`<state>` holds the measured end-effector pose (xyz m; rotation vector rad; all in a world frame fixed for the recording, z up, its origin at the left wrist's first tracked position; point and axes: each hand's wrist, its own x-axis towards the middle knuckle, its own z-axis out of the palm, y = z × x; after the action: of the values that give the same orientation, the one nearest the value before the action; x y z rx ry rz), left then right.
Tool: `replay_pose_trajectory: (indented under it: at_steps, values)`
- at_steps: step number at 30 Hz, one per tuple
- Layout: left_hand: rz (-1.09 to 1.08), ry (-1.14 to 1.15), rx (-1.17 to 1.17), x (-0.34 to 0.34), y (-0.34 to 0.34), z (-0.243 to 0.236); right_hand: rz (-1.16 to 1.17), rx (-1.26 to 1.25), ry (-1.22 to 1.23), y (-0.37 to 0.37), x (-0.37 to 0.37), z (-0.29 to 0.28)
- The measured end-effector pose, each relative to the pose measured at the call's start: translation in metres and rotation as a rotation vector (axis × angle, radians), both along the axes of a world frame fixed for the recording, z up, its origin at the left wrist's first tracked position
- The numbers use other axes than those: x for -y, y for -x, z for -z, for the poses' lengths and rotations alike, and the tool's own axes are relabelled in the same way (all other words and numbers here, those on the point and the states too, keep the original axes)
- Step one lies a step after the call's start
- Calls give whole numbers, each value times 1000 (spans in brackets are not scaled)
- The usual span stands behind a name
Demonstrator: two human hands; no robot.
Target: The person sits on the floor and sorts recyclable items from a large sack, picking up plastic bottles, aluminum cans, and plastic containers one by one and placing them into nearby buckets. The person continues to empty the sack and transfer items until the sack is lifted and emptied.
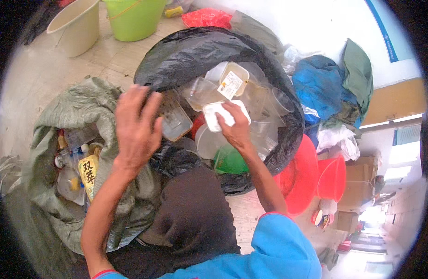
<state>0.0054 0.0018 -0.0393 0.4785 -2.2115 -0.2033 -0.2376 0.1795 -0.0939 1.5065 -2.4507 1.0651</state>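
Observation:
A large black plastic bag (190, 51), its mouth wide apart, holds a heap of clear and white plastic containers in front of me. My right hand (235, 126) grips a small white plastic container (211, 115) above the heap. At the bag's left edge, my left hand (137, 130) is raised with its fingers apart, slightly blurred and holding nothing. Beside it lies a clear rectangular container (176, 122). Farther back in the bag is a container with a white label (231, 83); a green container (230, 160) lies nearest me.
On my left stands a grey-green woven sack (95, 100) with bottles and a yellow package (88, 173) inside. Beige (77, 28) and lime-green (135, 18) buckets are at the far left. Red basins (295, 181), blue cloth-like bundles (318, 83) and cardboard boxes (355, 186) line the right.

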Motion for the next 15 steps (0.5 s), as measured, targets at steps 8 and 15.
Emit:
replay_pose_trajectory:
  at_steps: [8,15]
  values:
    - [-101,-702,171,-15,-13,25,840,-482,-44,109,-185,-38]
    - [-61,-1347,-154,28,11,81,717,287,-126,153,-186,29]
